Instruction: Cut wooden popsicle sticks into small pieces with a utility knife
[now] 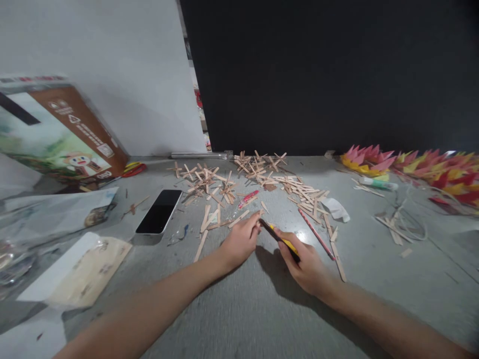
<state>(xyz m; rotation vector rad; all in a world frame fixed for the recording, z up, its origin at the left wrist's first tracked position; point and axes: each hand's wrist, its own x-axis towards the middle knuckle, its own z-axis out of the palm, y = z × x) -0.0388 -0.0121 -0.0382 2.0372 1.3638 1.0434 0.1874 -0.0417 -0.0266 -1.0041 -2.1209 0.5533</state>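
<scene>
A printed brown package (95, 132) stands at my left, its contents hidden; nearer lies a crinkled cream packet (90, 269). The grey, scuffed counter (232, 319) runs up to a matte black panel (337, 75). Flat wooden craft sticks (299, 192), many crossed, lie heaped beyond both hands. The right hand (309, 269) has its grip closed round a yellow-and-black utility knife (277, 236), tip at the left hand (239, 242), whose grip I can't make out.

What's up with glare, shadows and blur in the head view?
Head view: pale glare on the grey table near the red striped stick; head view: dark shadow on it below the right hand; head view: pointed paper pieces smeared toward the right edge, phone outline comparatively clear.
</scene>
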